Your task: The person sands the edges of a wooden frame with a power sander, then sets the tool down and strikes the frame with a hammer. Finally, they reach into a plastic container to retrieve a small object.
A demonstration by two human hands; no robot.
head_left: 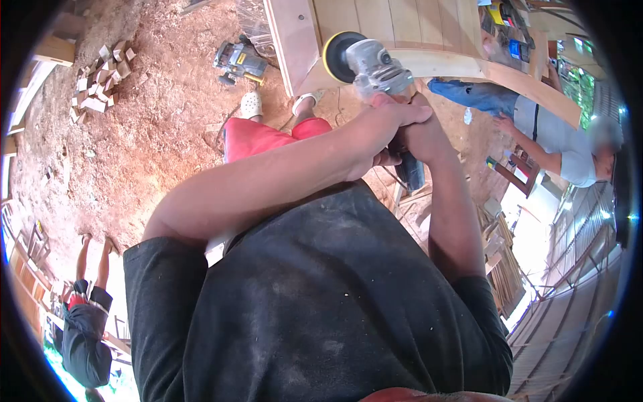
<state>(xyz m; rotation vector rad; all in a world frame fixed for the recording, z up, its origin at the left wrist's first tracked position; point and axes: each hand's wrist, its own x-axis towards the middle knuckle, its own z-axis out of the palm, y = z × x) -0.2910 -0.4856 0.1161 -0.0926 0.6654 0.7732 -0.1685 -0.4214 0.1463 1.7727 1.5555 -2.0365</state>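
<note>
An angle grinder [379, 65] with a round black and yellow pad [340, 57] is held in front of my chest. Its head looks wrapped in clear plastic, and the dark rear end [410, 173] sticks out below my hands. My left hand [380, 127] is closed round the tool's body, its thumb reaching across towards the other hand. My right hand [423, 134] is closed on the tool too, against my left hand. The pad is beside the edge of a wooden panel [402, 23]; whether they touch I cannot tell.
A curved wooden piece [536, 90] juts from the panel at right. Beyond it a person [556, 134] leans in. A power tool [241, 61] and wood offcuts [104, 80] lie on the dusty ground. Another person [87, 328] stands at lower left.
</note>
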